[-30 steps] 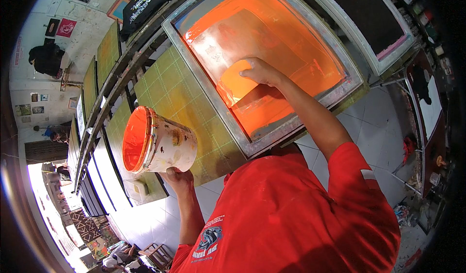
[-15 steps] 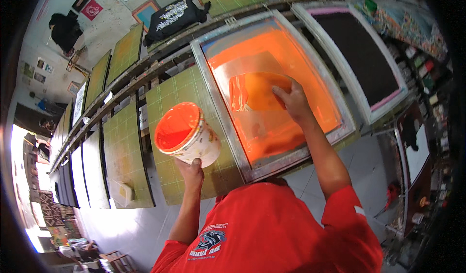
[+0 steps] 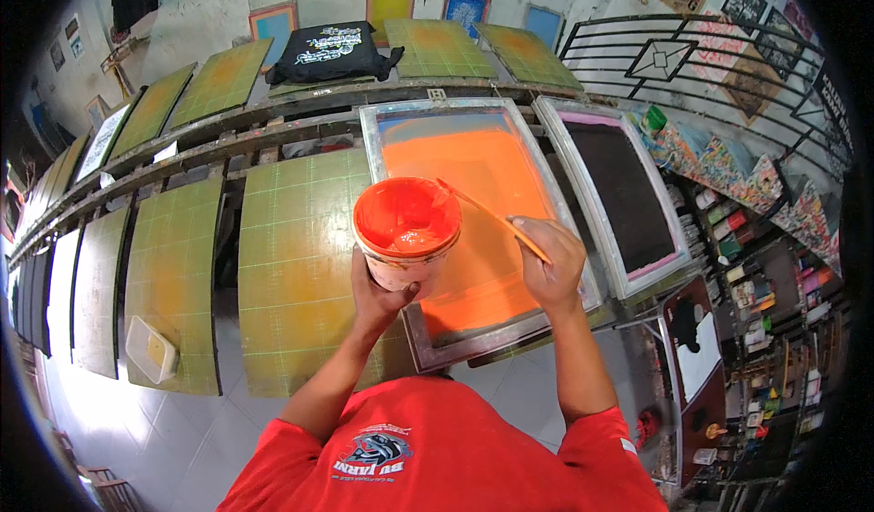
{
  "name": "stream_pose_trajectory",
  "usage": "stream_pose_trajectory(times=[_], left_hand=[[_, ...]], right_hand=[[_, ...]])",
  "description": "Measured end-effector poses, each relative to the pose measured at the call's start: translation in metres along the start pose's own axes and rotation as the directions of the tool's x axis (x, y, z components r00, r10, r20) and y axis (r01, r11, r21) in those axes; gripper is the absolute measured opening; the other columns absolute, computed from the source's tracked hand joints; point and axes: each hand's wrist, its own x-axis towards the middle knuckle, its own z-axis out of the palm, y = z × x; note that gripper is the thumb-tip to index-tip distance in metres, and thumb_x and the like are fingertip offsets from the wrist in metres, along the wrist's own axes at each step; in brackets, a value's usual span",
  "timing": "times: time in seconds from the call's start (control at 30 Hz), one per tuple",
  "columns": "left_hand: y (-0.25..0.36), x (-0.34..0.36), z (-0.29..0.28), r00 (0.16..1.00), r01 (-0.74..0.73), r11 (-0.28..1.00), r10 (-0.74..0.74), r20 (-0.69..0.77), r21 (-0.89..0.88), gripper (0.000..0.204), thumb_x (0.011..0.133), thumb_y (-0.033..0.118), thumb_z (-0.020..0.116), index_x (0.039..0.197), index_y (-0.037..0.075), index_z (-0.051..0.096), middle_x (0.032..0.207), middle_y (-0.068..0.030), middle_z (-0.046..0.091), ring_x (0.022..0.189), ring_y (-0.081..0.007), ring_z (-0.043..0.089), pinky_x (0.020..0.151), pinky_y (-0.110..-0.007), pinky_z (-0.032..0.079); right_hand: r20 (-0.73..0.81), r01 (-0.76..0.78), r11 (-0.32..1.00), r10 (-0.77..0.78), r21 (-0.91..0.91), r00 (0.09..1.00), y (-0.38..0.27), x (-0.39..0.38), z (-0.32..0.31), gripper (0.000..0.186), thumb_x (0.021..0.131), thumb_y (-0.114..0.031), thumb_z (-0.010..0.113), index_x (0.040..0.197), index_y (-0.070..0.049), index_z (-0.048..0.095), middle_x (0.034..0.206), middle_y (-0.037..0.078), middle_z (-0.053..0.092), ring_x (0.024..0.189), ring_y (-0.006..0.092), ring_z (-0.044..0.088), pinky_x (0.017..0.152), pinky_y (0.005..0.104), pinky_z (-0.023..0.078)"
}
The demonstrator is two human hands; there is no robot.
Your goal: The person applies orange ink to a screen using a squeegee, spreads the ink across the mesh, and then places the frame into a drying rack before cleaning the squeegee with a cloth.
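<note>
1. Head view, left hand (image 3: 378,301): it cups the bucket (image 3: 428,269) low down at the bucket's 7 o'clock, fingers curved wide round the side and thumb across the front.

2. Head view, right hand (image 3: 557,264): it is closed on the lower end of the thin orange scraper (image 3: 493,217), thumb and fingers pinching it, at about 4 o'clock from the bucket's mouth.

3. Head view, the key relation: the scraper shows nearly edge-on, its visible length running from 10 to 4 o'clock. Its far end overlaps the bucket's rim at about 1 to 2 o'clock; whether it touches the rim, I cannot tell. The bucket lies up at 1 o'clock from the left hand, which is touching it; the right hand stands apart.

4. Head view, round about: the bucket's mouth faces the camera, showing orange ink (image 3: 387,213) inside. Behind the bucket and reaching toward 3 o'clock lies the grey frame (image 3: 446,354). The green surface (image 3: 296,266) spreads toward 9 o'clock.
</note>
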Motion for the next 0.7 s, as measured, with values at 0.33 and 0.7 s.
stream_pose_trajectory(times=[0.33,0.7], left_hand=[[0.001,0.009,-0.009,0.997,-0.06,0.998,0.062,0.05,-0.031,0.092,0.057,0.035,0.083,0.124,0.001,0.031,0.118,-0.0125,0.046,0.108,-0.0214,0.048,0.09,-0.035,0.042],[-0.021,-0.054,-0.056,0.991,0.054,0.967,-0.021,-0.135,0.247,0.092,0.059,0.053,0.077,0.121,-0.002,0.039,0.117,-0.014,0.049,0.108,-0.0228,0.049,0.09,-0.037,0.04]], right_hand=[[0.264,0.206,0.943,-0.136,-0.261,0.955,0.004,0.009,-0.016,0.031,0.062,0.001,0.056,0.091,-0.005,0.062,0.086,0.009,0.066,0.072,0.0249,0.063,0.061,0.0336,0.049],[0.098,-0.63,0.714,0.635,0.306,0.767,0.157,-0.028,0.027,0.024,0.083,-0.006,0.056,0.104,0.005,0.057,0.095,0.009,0.063,0.086,0.0147,0.059,0.077,0.0273,0.046]])
